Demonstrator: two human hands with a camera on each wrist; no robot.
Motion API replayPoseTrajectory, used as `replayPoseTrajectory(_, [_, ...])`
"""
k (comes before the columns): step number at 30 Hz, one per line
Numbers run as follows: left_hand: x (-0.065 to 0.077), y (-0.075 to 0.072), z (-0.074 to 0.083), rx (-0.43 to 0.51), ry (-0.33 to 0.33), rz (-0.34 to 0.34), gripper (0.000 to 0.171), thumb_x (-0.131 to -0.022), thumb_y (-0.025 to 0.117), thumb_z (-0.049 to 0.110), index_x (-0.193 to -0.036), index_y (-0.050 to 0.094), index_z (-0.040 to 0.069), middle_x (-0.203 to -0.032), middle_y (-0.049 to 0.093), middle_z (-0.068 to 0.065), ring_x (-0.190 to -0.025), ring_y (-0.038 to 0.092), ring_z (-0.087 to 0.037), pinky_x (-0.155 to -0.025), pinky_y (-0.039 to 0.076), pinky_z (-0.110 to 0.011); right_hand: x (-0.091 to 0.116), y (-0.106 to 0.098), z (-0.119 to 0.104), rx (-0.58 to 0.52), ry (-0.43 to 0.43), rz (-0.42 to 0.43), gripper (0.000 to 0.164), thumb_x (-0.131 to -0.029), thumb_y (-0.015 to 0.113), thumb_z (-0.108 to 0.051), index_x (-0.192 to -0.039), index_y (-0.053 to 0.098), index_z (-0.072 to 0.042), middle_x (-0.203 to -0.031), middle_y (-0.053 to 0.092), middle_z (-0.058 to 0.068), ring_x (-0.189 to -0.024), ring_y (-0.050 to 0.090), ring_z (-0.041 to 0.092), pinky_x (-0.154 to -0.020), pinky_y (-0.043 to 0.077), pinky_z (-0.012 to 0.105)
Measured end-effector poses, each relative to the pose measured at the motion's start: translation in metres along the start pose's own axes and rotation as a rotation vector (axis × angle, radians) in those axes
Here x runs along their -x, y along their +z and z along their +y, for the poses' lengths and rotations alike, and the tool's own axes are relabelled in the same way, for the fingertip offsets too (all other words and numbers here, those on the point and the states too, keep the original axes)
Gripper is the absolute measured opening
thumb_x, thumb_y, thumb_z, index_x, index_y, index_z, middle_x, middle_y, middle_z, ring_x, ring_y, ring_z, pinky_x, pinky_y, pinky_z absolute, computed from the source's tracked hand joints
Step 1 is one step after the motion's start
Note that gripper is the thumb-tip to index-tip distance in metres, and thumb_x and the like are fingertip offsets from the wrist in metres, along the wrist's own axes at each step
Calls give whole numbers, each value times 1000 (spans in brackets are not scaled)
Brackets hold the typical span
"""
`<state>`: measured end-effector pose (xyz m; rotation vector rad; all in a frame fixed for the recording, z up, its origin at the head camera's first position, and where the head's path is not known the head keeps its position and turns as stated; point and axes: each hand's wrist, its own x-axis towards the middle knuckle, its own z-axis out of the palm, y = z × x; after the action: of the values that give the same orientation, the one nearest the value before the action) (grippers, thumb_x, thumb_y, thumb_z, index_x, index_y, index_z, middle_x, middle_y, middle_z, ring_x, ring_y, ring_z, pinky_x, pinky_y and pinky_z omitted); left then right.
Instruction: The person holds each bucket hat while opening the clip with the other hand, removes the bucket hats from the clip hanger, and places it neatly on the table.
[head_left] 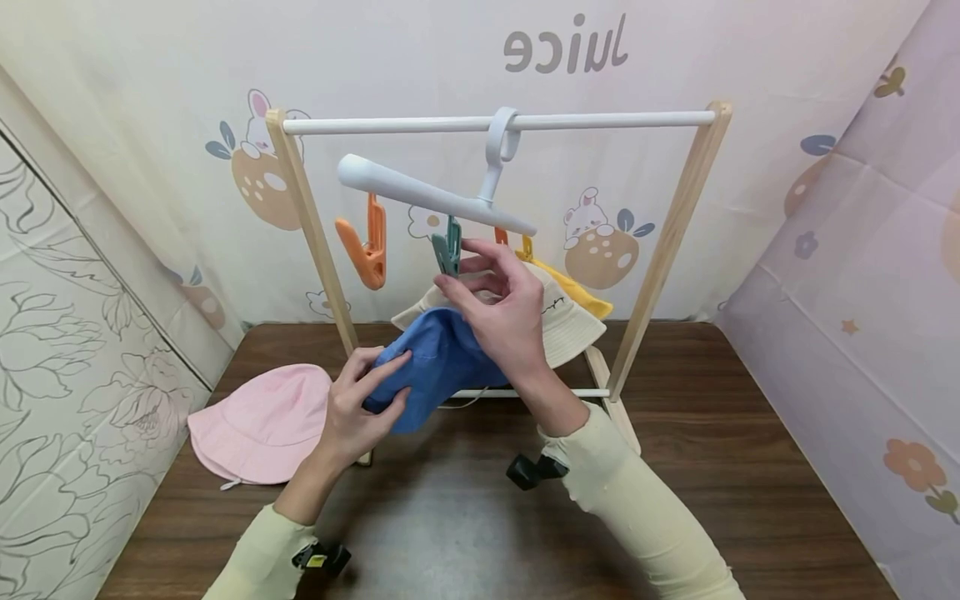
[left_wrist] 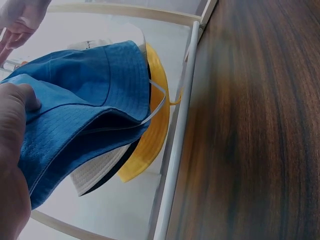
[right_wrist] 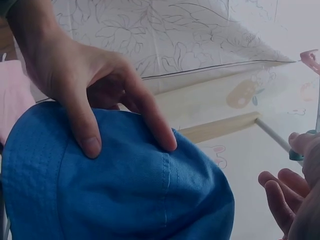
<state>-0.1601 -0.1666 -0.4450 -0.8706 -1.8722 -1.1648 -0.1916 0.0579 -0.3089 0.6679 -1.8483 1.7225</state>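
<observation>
A blue bucket hat (head_left: 442, 354) hangs from my left hand (head_left: 363, 404), its thumb and fingers gripping the crown, as the right wrist view also shows. My right hand (head_left: 506, 304) pinches a dark green clothespin (head_left: 447, 246) between thumb and fingers, under the bar of the white hanger (head_left: 420, 193). The top of the hat sits just below this clothespin. An orange clothespin (head_left: 367, 246) hangs at the hanger's left end with nothing in it. Behind my right hand hang a cream bucket hat (head_left: 573, 329) and a yellow hat (head_left: 573, 287). The left wrist view shows the blue hat's folded brim (left_wrist: 85, 135) and a white cord.
The hanger hooks over the white top rod (head_left: 390, 125) of a wooden-sided rack (head_left: 671, 250) on a dark wood table (head_left: 720, 467). A pink bucket hat (head_left: 266, 425) lies on the table at the left. A low white rod (head_left: 555, 392) crosses the rack's base.
</observation>
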Motion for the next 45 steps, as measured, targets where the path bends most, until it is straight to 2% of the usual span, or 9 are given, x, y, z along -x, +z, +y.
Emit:
replayPoseTrajectory(10, [-1,0,1,-4,12,6,56,-75,86,-16,-130,81,-3,-121,70,-29,-108,71,-30,-113,52,-13,4,-4,3,23,-40,-12,46,-92,89,3,-135,72,7,-116,82,27,-98,83,40,-84,67,22])
replayPoseTrajectory(11, [-1,0,1,-5,12,6,56,-75,86,-16,-130,81,-3,-121,70,-29,-109,71,-30,-113,52,-13,5,-4,3,25,-39,-14,45,-92,88,2,-135,72,7,-116,82,27,-98,84,34,-83,67,22])
replayPoseTrajectory(18, [-1,-1,1,-1,20,16,55,-76,85,-15,-129,81,-4,-120,70,-30,-108,72,-30,-111,52,-12,8,-8,5,33,-35,-16,42,-94,88,1,-133,72,7,-116,84,27,-95,83,18,-80,67,22])
replayPoseTrajectory(22, [-1,-3,1,-7,21,19,54,-76,85,-15,-129,81,-4,-120,70,-30,-109,71,-30,-111,52,-12,9,-9,5,8,-25,-8,40,-93,87,3,-130,73,8,-114,83,30,-91,79,-2,-76,66,20])
replayPoseTrajectory(25, [-1,-5,1,-13,18,20,54,-77,84,-15,-129,81,-4,-120,70,-30,-109,71,-29,-112,52,-12,10,-12,6,-1,-6,1,38,-93,86,4,-128,72,9,-113,82,31,-89,77,-7,-73,64,17])
replayPoseTrajectory(29, [-1,-7,0,-14,16,24,54,-77,84,-16,-130,81,-4,-120,70,-30,-109,71,-29,-112,53,-13,12,-15,7,29,32,17,40,-92,87,3,-129,73,9,-116,81,30,-88,77,-4,-73,65,18])
replayPoseTrajectory(36, [1,-10,-1,-20,-8,23,56,-76,85,-17,-131,80,-4,-121,69,-30,-116,70,-18,-113,53,-13,15,-21,11,66,16,13,41,-90,89,3,-127,73,7,-118,82,26,-96,85,33,-75,69,27])
replayPoseTrajectory(42, [1,-12,0,-19,-3,29,57,-76,85,-18,-131,80,-3,-121,69,-30,-115,71,-20,-113,53,-14,16,-24,14,40,15,17,42,-91,89,2,-129,73,8,-113,83,27,-98,82,6,-78,66,21])
replayPoseTrajectory(45, [1,-12,0,-19,1,30,57,-76,85,-17,-131,80,-3,-121,70,-30,-114,71,-21,-113,53,-14,17,-26,15,26,26,18,44,-91,88,2,-132,72,9,-115,83,29,-98,81,2,-83,67,22])
